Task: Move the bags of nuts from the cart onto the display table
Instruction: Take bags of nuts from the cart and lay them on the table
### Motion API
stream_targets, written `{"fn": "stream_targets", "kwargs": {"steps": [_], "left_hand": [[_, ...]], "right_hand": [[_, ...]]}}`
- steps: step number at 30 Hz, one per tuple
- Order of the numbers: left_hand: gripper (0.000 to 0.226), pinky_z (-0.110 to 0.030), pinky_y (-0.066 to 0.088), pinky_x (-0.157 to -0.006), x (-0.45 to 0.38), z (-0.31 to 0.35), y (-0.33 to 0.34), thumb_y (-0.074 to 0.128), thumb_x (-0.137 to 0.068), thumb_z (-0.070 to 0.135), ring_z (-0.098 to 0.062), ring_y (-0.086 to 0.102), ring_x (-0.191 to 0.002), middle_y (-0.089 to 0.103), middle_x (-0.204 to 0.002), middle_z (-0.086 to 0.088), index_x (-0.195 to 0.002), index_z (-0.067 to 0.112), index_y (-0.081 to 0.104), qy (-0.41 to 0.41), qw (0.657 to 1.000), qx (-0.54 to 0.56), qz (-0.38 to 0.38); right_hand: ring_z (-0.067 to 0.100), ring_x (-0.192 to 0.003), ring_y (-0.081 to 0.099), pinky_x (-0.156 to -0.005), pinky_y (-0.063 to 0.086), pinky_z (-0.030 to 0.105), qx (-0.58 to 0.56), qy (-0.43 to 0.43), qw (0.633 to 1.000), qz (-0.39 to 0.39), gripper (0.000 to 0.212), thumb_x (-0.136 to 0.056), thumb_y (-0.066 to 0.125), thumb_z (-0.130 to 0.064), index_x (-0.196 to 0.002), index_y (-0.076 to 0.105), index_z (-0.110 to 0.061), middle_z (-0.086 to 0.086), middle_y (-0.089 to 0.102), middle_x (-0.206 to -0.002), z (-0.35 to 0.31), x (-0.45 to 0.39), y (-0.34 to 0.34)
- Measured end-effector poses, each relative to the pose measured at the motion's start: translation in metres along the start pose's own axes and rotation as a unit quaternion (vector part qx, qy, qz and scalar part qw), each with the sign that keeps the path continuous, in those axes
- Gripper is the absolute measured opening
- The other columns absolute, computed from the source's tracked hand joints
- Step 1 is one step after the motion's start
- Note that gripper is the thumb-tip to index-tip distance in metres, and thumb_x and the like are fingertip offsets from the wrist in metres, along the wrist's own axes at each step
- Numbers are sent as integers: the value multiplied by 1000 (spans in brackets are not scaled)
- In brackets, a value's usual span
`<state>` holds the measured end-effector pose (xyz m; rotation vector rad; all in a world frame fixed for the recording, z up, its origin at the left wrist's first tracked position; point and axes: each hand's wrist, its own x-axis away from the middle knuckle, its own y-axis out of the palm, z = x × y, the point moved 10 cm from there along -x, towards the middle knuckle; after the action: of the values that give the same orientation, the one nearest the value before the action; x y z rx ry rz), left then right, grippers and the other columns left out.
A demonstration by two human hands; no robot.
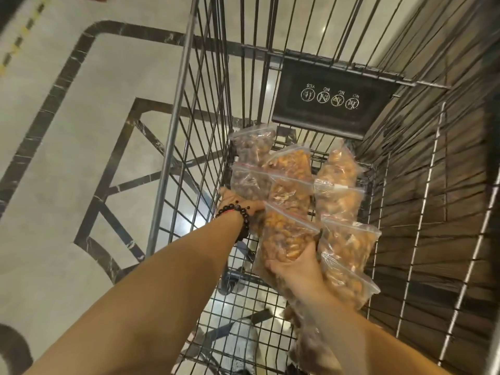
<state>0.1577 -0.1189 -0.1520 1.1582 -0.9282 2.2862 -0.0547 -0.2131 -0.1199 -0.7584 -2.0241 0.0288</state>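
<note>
Underfoot, the pale polished floor [67, 147] with its dark marble inlay lines fills the left side, and the wire shopping cart [422, 239] takes up the rest, seen from above through its open top. A black child-seat flap [332, 100] printed with white safety pictograms hangs at the far end of the basket. Clear zip-top bags of nuts lie heaped along the cart's bottom grid: a dark brown bag [253, 169] at the far left, orange-brown bags [341, 190] in a row on the right, and a long orange-brown bag [288, 231] in the middle (its contents look like cashews, though that is hard to confirm). Both bare forearms reach down into the basket. The right hand [297, 266] grips the near end of the middle bag, thumb curled over the plastic. The left hand [238, 204], a dark bead bracelet [238, 215] on its wrist, is tucked under the dark bag's near edge; its fingers are hidden, so I cannot tell whether it grasps.
</note>
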Motion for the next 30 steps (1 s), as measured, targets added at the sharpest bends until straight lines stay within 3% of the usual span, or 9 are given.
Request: {"fn": "stream_targets", "kwargs": {"steps": [3, 7, 10, 15, 18, 20, 22, 26, 30], "left_hand": [[101, -49, 61, -78, 4, -2, 10, 91, -32, 49, -31, 70, -93, 69, -112, -10, -121, 15, 58, 10, 1000, -14, -22], [60, -30, 53, -83, 28, 4, 3, 87, -58, 39, -24, 62, -93, 65, -110, -4, -109, 23, 58, 42, 998, -27, 25], [68, -30, 49, -90, 47, 10, -9, 80, -63, 52, -23, 56, -104, 58, -122, -3, -119, 23, 54, 98, 988, -92, 71], [62, -19, 45, -74, 100, 16, -28, 78, -81, 18, -22, 56, -102, 57, -118, -5, -132, 13, 43, 100, 994, -18, 30], [68, -23, 47, -67, 150, 31, -45, 86, -70, 23, -21, 62, -103, 62, -111, 3, -127, 18, 48, 138, 990, 11, 20], [65, -32, 52, -77, 192, 44, -54, 90, -63, 25, -19, 64, -100, 65, -107, 6, -117, 23, 54, 155, 987, 43, -5], [64, -38, 52, -88, 237, 59, -68, 92, -55, 36, -15, 65, -97, 66, -103, 9, -108, 29, 56, 186, 980, 67, -16], [124, -52, 49, -99, 316, 88, -73, 85, -26, 75, -21, 61, -117, 62, -133, 4, -135, 29, 47, 255, 964, 65, -43], [101, -51, 52, -95, 413, 120, -69, 87, -30, 69, -22, 67, -107, 70, -116, 6, -120, 32, 58, 319, 942, 69, -81]], "right_hand": [[13, -97, 64, -68, 45, 22, -53, 12, 998, 14, 79, -64, 93, -18, -124, 42, -31, -8, 66, -107, 2, 0, -9], [11, -88, 68, -64, 43, 23, -93, 27, 995, -21, 55, -73, 88, -17, -119, 59, -18, -5, 74, -99, 3, 5, -19], [4, -82, 61, -62, 39, 21, -98, 7, 995, -18, 49, -76, 84, -12, -115, 56, -21, -10, 69, -96, -3, 17, -41], [20, -91, 72, -82, 55, 36, -100, -32, 994, -10, 56, -72, 83, 3, -122, 61, -9, 5, 76, -102, -32, 51, -87], [16, -85, 70, -65, 52, 21, -107, -79, 991, -12, 46, -77, 82, -1, -116, 61, -11, 2, 74, -96, -65, 86, -119], [25, -92, 73, -71, 58, 31, -107, -113, 988, -9, 40, -75, 85, -8, -109, 66, -16, 5, 76, -97, -87, 118, -145], [18, -96, 74, -83, 59, 38, -97, -155, 983, -7, 35, -75, 86, -15, -104, 68, -22, -2, 78, -98, -111, 156, -167], [9, -98, 69, -76, 52, 24, -148, -201, 968, 32, 46, -80, 82, -10, -117, 58, -23, -8, 72, -106, -143, 231, -222], [5, -90, 73, -72, 56, 21, -187, -251, 947, 76, 47, -78, 82, -7, -115, 60, -23, -15, 77, -95, -153, 299, -274]]}}
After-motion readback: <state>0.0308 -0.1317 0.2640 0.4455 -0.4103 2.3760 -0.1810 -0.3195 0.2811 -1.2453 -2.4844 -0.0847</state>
